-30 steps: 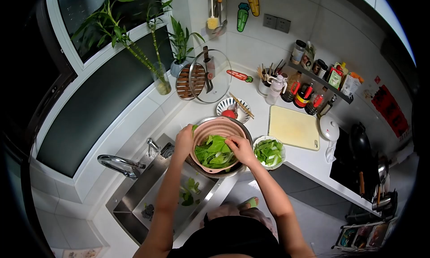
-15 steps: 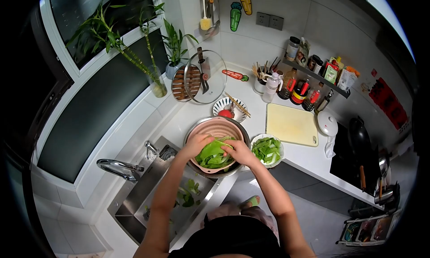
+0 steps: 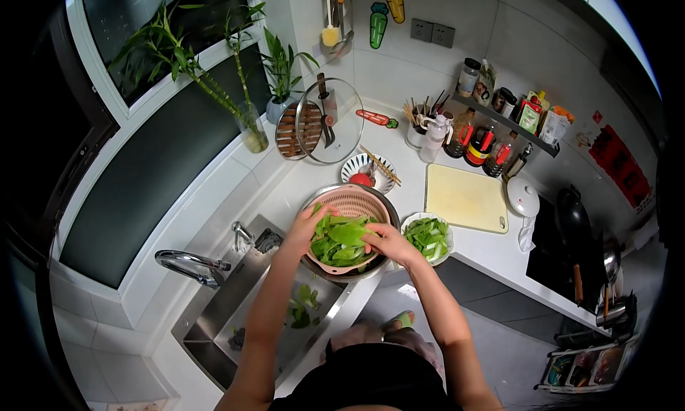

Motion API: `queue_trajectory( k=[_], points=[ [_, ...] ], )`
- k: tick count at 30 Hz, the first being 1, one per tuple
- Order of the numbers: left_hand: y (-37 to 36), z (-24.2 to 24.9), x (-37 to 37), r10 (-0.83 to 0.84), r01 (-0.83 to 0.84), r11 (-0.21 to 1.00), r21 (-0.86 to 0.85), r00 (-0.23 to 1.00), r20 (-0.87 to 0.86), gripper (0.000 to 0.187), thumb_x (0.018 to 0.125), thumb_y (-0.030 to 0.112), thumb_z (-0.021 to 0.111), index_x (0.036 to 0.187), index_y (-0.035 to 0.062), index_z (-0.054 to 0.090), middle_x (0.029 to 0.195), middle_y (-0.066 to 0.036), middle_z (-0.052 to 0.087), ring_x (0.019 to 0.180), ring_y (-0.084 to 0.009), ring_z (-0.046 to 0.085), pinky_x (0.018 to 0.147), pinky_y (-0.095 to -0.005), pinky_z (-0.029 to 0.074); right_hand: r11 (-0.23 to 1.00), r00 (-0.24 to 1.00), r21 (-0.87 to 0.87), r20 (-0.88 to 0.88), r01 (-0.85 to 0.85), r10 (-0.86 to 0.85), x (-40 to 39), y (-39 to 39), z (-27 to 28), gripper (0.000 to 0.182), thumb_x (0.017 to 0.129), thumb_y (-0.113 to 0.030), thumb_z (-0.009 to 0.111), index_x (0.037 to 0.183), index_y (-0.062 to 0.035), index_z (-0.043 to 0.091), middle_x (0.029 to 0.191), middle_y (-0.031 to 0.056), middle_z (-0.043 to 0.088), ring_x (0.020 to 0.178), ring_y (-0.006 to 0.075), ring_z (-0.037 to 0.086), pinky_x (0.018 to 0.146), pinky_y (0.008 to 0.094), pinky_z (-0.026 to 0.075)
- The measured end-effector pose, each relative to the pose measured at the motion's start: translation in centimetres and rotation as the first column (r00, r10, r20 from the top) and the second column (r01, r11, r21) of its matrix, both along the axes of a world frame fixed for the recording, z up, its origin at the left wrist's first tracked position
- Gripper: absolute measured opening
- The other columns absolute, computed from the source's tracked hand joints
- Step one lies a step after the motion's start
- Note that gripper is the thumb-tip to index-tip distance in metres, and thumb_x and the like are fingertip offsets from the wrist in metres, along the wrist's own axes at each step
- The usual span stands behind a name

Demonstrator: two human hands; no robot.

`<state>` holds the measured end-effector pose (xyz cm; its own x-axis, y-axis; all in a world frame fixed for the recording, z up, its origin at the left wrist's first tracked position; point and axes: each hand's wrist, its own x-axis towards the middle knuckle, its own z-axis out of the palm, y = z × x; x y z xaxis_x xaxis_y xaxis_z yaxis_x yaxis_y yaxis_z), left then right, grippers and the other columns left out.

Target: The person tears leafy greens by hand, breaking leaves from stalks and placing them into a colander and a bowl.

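Observation:
Green leaves (image 3: 341, 248) lie in a pink colander (image 3: 349, 199), which sits inside a metal bowl (image 3: 392, 212) beside the sink. My left hand (image 3: 308, 225) is at the colander's left side, its fingers closed on a leaf. From the right, my right hand (image 3: 389, 242) pinches the edge of a broad leaf above the pile. A white plate of cut greens (image 3: 428, 238) stands just right of that hand. Behind the colander, a striped plate (image 3: 386, 167) holds a red tomato (image 3: 361, 180) and chopsticks (image 3: 379, 164).
Loose leaves lie in the sink (image 3: 221, 318), below the faucet (image 3: 187, 262). A yellow cutting board (image 3: 465, 199) is to the right. A glass lid (image 3: 330, 120) leans at the back, near bottles (image 3: 478, 147). A wok (image 3: 571, 222) stands far right.
My hands have moved apart, the left one up and left, the right one slightly right. The leaf between them now lies lower over the pile. The view has shifted slightly.

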<state>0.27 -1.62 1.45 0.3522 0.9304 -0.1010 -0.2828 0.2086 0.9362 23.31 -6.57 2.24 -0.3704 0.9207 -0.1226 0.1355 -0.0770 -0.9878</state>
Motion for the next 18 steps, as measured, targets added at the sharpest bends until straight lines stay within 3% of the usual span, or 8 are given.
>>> queue_trajectory(
  k=[1, 2, 5, 12, 14, 15, 17, 18],
  points=[
    [0.1, -0.5, 0.3, -0.008, 0.023, 0.992, 0.126, 0.992, -0.124, 0.030, 0.097, 0.027, 0.046, 0.104, 0.0015, 0.059, 0.094, -0.003, 0.062, 0.081, -0.0101, 0.056, 0.069, -0.0235, 0.046, 0.999, 0.999, -0.015, 0.013, -0.042, 0.042, -0.1, 0.1, 0.1, 0.017, 0.090, -0.017, 0.052, 0.085, -0.0031, 0.061, 0.065, -0.0020, 0.055, 0.061, 0.0066, 0.045, 0.056, 0.0225, 0.036],
    [0.3, -0.9, 0.0, -0.116, 0.125, 0.991, 0.050, 0.981, -0.155, 0.031, 0.098, 0.027, 0.046, 0.108, 0.0014, 0.060, 0.105, -0.005, 0.062, 0.097, -0.0104, 0.057, 0.088, -0.0253, 0.044, 0.996, 0.996, -0.029, 0.026, -0.082, 0.083, -0.1, 0.2, 0.2, 0.017, 0.090, -0.017, 0.052, 0.085, -0.0031, 0.061, 0.066, -0.0020, 0.055, 0.061, 0.0064, 0.045, 0.056, 0.0224, 0.036],
    [-1.4, 1.6, 1.0, -0.233, 0.224, 0.972, -0.066, 0.958, -0.169, 0.032, 0.097, 0.028, 0.048, 0.109, 0.0008, 0.061, 0.101, -0.004, 0.063, 0.096, -0.0094, 0.056, 0.085, -0.0250, 0.045, 0.998, 0.997, 0.021, 0.053, -0.056, 0.055, 0.1, 1.1, -1.0, 0.015, 0.093, -0.014, 0.050, 0.084, -0.0051, 0.059, 0.067, -0.0027, 0.055, 0.053, 0.0022, 0.041, 0.047, 0.0185, 0.031],
    [-1.5, 0.5, 1.3, -0.319, 0.391, 0.915, 0.101, 0.853, -0.412, 0.026, 0.092, 0.015, 0.056, 0.112, -0.0005, 0.060, 0.097, -0.001, 0.063, 0.088, -0.0072, 0.057, 0.079, -0.0245, 0.047, 0.984, 0.993, -0.178, -0.109, 0.029, -0.049, -0.3, 0.3, 0.2, 0.017, 0.090, -0.018, 0.052, 0.087, -0.0030, 0.060, 0.073, -0.0016, 0.056, 0.060, 0.0066, 0.045, 0.055, 0.0220, 0.036],
    [-1.6, 0.5, 1.4, -0.337, 0.421, 0.899, 0.123, 0.842, -0.422, 0.024, 0.092, 0.014, 0.056, 0.112, 0.0006, 0.061, 0.096, -0.001, 0.063, 0.086, -0.0072, 0.057, 0.078, -0.0238, 0.047, 0.982, 0.999, 0.191, 0.044, -0.006, -0.003, -0.6, 0.6, -1.0, 0.018, 0.092, -0.022, 0.054, 0.090, -0.0042, 0.060, 0.073, -0.0024, 0.055, 0.059, 0.0049, 0.044, 0.052, 0.0203, 0.035],
    [-1.6, 0.7, 1.5, -0.352, 0.450, 0.881, 0.147, 0.830, -0.432, 0.023, 0.092, 0.014, 0.055, 0.111, 0.0018, 0.061, 0.094, 0.000, 0.063, 0.084, -0.0072, 0.056, 0.077, -0.0230, 0.047, 0.981, 0.999, 0.191, 0.042, -0.003, -0.005, -0.6, 0.5, -0.7, 0.018, 0.092, -0.022, 0.054, 0.090, -0.0042, 0.060, 0.073, -0.0024, 0.055, 0.059, 0.0049, 0.044, 0.052, 0.0203, 0.035],
    [-1.9, -0.1, 1.5, -0.330, 0.371, 0.921, 0.120, 0.906, -0.263, 0.021, 0.093, 0.014, 0.054, 0.109, 0.0022, 0.060, 0.093, 0.000, 0.063, 0.079, -0.0068, 0.056, 0.070, -0.0221, 0.046, 0.982, 0.979, -0.181, -0.203, -0.054, 0.016, -0.5, 0.3, 0.0, 0.019, 0.095, -0.025, 0.053, 0.084, -0.0091, 0.057, 0.067, -0.0052, 0.050, 0.056, 0.0015, 0.041, 0.048, 0.0177, 0.032],
    [-1.8, -0.7, 1.4, -0.286, 0.292, 0.953, 0.077, 0.954, -0.086, 0.019, 0.094, 0.014, 0.053, 0.108, 0.0026, 0.060, 0.092, -0.001, 0.062, 0.074, -0.0065, 0.056, 0.063, -0.0212, 0.046, 0.983, 0.979, -0.178, -0.203, -0.051, 0.014, -0.9, 0.1, 0.7, 0.019, 0.095, -0.025, 0.053, 0.084, -0.0091, 0.057, 0.067, -0.0052, 0.050, 0.056, 0.0015, 0.041, 0.048, 0.0177, 0.032]
  ],
)
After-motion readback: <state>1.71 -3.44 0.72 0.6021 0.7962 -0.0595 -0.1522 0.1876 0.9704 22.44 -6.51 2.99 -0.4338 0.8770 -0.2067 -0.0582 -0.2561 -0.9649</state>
